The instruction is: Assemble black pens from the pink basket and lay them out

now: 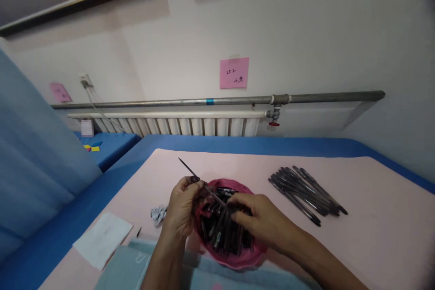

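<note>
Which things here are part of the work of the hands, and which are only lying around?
In use:
left hand, holding a thin refill
right hand, in the red bag of pen parts
row of pens on the table

Lying about:
white paper
crumpled foil
pink note on the wall
radiator

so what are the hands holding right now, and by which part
The left hand pinches a thin dark pen refill near its middle, tip pointing up and away. The right hand rests on the pen parts in the pink bowl; its grip cannot be told.
</note>
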Motion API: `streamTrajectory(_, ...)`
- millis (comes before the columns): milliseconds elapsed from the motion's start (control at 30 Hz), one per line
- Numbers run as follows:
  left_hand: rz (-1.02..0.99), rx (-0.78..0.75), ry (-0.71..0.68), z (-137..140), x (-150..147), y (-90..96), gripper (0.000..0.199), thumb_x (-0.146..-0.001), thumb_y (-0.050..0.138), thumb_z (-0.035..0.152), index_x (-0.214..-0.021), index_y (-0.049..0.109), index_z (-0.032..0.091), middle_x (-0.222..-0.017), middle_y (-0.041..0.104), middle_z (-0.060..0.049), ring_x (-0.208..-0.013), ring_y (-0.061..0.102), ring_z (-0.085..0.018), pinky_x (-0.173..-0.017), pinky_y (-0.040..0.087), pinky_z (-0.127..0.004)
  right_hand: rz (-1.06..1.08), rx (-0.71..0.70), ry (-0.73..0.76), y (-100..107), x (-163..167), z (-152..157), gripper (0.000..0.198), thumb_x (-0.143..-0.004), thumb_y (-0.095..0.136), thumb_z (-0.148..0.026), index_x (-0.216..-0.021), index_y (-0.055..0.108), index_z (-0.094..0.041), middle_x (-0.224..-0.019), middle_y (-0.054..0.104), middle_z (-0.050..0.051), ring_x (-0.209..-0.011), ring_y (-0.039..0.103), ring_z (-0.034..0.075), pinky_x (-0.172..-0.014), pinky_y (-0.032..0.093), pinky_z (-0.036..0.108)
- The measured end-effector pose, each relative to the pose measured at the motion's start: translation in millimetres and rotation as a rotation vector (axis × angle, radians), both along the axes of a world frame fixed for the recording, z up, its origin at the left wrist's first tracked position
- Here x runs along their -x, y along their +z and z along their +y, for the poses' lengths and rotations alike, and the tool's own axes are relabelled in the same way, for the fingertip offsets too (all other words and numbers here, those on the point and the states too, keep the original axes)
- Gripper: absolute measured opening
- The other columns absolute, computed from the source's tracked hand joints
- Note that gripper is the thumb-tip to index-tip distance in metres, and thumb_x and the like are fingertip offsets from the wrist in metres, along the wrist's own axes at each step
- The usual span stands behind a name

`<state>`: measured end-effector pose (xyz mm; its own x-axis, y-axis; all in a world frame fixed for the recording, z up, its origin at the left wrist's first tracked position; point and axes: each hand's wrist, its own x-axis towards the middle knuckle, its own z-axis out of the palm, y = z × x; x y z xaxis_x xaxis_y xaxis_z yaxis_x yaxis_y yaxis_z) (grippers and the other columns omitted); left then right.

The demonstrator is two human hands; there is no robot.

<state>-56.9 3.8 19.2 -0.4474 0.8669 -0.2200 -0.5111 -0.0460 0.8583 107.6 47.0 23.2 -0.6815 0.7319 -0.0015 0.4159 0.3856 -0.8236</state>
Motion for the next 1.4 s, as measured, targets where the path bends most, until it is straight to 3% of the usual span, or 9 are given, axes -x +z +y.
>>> streamTrajectory(233, 0.057, -0.005, 0.023, 0.6, 1.6, -2.2, 0.016, -0.066, 0.064, 0.014, -0.074, 0.05, 0.013, -0.065, 0.059, 0.001, -0.05, 0.056, -0.007, -0.052, 0.051, -0.021, 0.01, -0.172, 0.034, -1.1, 0.7, 0.6, 0.022, -0.071, 0.046, -0.008, -0.079, 0.063, -0.019, -0.077, 0.064, 0.0, -0.071, 0.057, 0.014, -0.064, 0.042, 0.024)
streamTrajectory(400, 0.087, -0.037, 0.034, 0.8, -0.1, -4.1, 0.019, -0.065, 0.066, 0.018, -0.075, 0.05, 0.013, -0.065, 0.06, 0.0, -0.051, 0.056, -0.007, -0.054, 0.051, -0.021, 0.002, -0.08, 0.026, -3.4, 1.9, 0.2, 0.022, -0.072, 0.045, -0.008, -0.079, 0.063, -0.018, -0.071, 0.063, -0.001, -0.064, 0.057, 0.013, -0.058, 0.041, 0.023)
streamTrajectory(600, 0.112, -0.051, 0.014, -0.3, -2.9, -4.1, 0.023, -0.064, 0.068, 0.022, -0.076, 0.05, 0.015, -0.063, 0.059, 0.002, -0.048, 0.055, -0.006, -0.053, 0.049, -0.02, -0.004, -0.209, 0.061, -0.7, 0.8, 0.5, 0.024, -0.074, 0.045, -0.009, -0.085, 0.065, -0.019, -0.079, 0.064, 0.0, -0.074, 0.058, 0.015, -0.068, 0.042, 0.025)
streamTrajectory(733, 0.1, -0.073, -0.002, -1.1, -4.3, -4.4, 0.023, -0.064, 0.069, 0.023, -0.075, 0.05, 0.016, -0.062, 0.059, 0.003, -0.053, 0.059, -0.009, -0.054, 0.048, -0.02, 0.016, -0.203, 0.056, 0.0, 1.0, 0.6, 0.025, -0.074, 0.045, -0.009, -0.086, 0.064, -0.02, -0.082, 0.065, 0.0, -0.076, 0.059, 0.015, -0.07, 0.043, 0.026)
streamTrajectory(867, 0.146, -0.055, -0.145, -3.3, -6.1, -5.3, 0.018, -0.068, 0.066, 0.024, -0.074, 0.051, 0.015, -0.065, 0.06, 0.001, -0.055, 0.059, -0.009, -0.055, 0.046, -0.02, 0.085, -0.165, 0.03, 0.6, 2.4, -0.3, 0.022, -0.075, 0.046, -0.01, -0.086, 0.063, -0.019, -0.083, 0.066, 0.001, -0.077, 0.059, 0.015, -0.072, 0.044, 0.026)
streamTrajectory(967, 0.185, -0.054, -0.271, -4.9, -9.1, -6.5, 0.019, -0.071, 0.063, 0.027, -0.084, 0.056, 0.015, -0.073, 0.062, -0.001, -0.058, 0.058, -0.01, -0.053, 0.045, -0.02, 0.151, -0.1, -0.035, 3.1, 2.4, -0.8, 0.021, -0.075, 0.047, -0.012, -0.088, 0.062, -0.018, -0.084, 0.066, 0.001, -0.076, 0.059, 0.015, -0.071, 0.044, 0.026)
streamTrajectory(1133, 0.235, -0.053, -0.409, -5.2, -21.9, -11.6, 0.021, -0.07, 0.064, 0.025, -0.087, 0.061, 0.014, -0.082, 0.064, -0.004, -0.072, 0.059, -0.013, -0.062, 0.048, -0.022, 0.202, -0.025, -0.149, 3.7, 2.8, -0.4, 0.01, -0.072, 0.051, -0.015, -0.08, 0.056, -0.018, -0.066, 0.058, -0.004, -0.061, 0.054, 0.011, -0.056, 0.042, 0.021)
streamTrajectory(1300, 0.175, -0.021, -0.366, -3.7, -30.6, -12.7, 0.02, -0.071, 0.062, 0.027, -0.088, 0.061, 0.015, -0.086, 0.065, -0.005, -0.073, 0.06, -0.014, -0.062, 0.049, -0.022, 0.106, -0.119, -0.115, 2.5, -2.2, 5.2, 0.003, -0.075, 0.052, -0.018, -0.077, 0.054, -0.018, -0.069, 0.058, -0.003, -0.064, 0.053, 0.011, -0.058, 0.04, 0.021)
streamTrajectory(1400, 0.139, 0.009, -0.269, -2.1, -25.9, -10.8, 0.018, -0.072, 0.061, 0.029, -0.085, 0.058, 0.018, -0.082, 0.064, -0.003, -0.072, 0.061, -0.014, -0.059, 0.05, -0.023, -0.177, -0.336, -0.071, 8.4, -12.0, 9.1, 0.009, -0.077, 0.05, -0.016, -0.077, 0.059, -0.017, -0.077, 0.06, 0.003, -0.07, 0.054, 0.014, -0.063, 0.038, 0.024)
